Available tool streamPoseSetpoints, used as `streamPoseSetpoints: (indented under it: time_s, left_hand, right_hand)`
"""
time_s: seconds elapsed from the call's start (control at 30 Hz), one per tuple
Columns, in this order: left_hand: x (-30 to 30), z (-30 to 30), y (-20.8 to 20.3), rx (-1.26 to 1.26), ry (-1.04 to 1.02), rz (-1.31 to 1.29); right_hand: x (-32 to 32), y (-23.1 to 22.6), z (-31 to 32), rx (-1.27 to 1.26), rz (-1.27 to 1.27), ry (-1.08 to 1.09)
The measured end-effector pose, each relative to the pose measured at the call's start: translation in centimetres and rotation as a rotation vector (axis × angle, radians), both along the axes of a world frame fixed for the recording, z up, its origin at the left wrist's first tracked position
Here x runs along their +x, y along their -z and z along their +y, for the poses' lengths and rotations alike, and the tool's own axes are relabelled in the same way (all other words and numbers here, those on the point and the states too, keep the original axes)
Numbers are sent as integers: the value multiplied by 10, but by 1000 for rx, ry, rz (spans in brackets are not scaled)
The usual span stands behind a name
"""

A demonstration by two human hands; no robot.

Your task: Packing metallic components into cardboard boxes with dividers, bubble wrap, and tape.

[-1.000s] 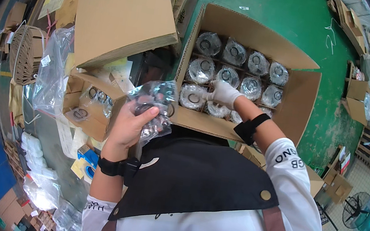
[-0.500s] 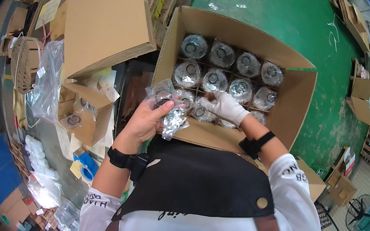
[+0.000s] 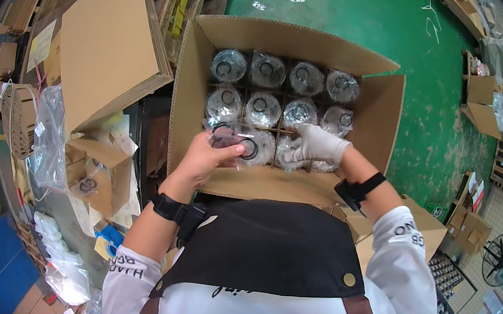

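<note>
My bare left hand (image 3: 198,161) pinches clear plastic bags with black rings (image 3: 226,133) inside, held above the front left of a big open cardboard carton (image 3: 247,187). The carton holds rows of round pieces wrapped in clear plastic (image 3: 263,108), parted by cardboard dividers; most visible ones have a black ring on top. Over the front row, my white-gloved right hand (image 3: 320,146) has its fingers apart and bent around the top of a wrapped piece (image 3: 285,152). The glove hides part of that row.
A stack of flat cardboard (image 3: 116,42) stands left of the carton. Nearer, a small open box (image 3: 100,177) holds more bagged rings, with a blue tape dispenser (image 3: 111,237) beside it. Another closed carton (image 3: 418,228) stands at the right, on green floor.
My left hand has moved up and rightward over the carton's front row with the bagged rings. My right hand has shifted slightly right and its fingers have spread. The whole view has shifted.
</note>
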State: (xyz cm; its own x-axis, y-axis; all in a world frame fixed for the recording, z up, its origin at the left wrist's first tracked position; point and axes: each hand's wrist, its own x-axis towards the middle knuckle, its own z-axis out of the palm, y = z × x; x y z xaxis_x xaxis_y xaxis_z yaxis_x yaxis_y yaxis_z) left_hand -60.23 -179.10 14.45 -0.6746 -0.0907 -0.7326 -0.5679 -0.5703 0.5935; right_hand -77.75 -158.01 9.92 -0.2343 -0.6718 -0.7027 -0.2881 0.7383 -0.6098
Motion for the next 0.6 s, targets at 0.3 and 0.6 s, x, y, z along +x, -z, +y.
streamPoseSetpoints:
  time_s: [0.3, 0.6]
  left_hand:
    - [12, -26, -34, -202, 8, 48]
    - [182, -153, -94, -731, -618, -56]
  right_hand:
    - [-35, 20, 24, 199, 307, -178]
    - [-38, 10, 63, 328, 487, -32]
